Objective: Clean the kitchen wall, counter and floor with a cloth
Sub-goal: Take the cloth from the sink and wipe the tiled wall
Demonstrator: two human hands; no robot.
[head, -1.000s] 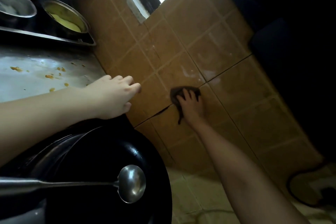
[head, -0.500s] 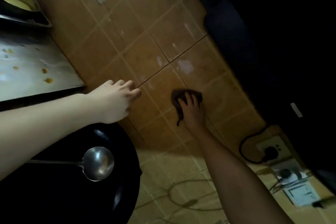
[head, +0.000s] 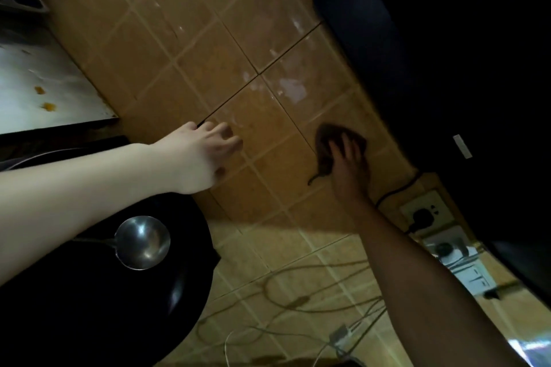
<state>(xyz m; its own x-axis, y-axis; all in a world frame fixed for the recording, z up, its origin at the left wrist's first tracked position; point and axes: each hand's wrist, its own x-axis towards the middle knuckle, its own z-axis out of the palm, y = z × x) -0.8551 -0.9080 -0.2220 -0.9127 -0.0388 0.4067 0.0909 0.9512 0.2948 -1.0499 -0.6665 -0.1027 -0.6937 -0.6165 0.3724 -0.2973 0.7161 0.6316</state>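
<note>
Cloth against the brown tiled wall, pinned there under the right hand, just below a pale smeared patch on the tiles

Containers first: black wok at lower left, beneath the left forearm, with a steel ladle lying in it, hollow side up and shiny, handle running off left under the arm. Rest of the wok's inside too dark to read. Metal tray at the top left, only a corner showing, contents not to be told

Cloth itself dark brown, small and crumpled, a thin tail trailing from its lower edge beside the wrist. Mostly covered by the hand – only the upper and left parts showing

Right hand flat, fingers straight and a little spread over the cloth, pressing rather than gripping. Left hand holding nothing, fingers loosely parted, tips at the wall to the left of the cloth and well apart from it; actual contact hard to judge through the blur

Steel counter at left, dotted with orange food scraps. Wall socket with a black plug beside the right forearm, thin cables looping over the lighter tiles below
</note>
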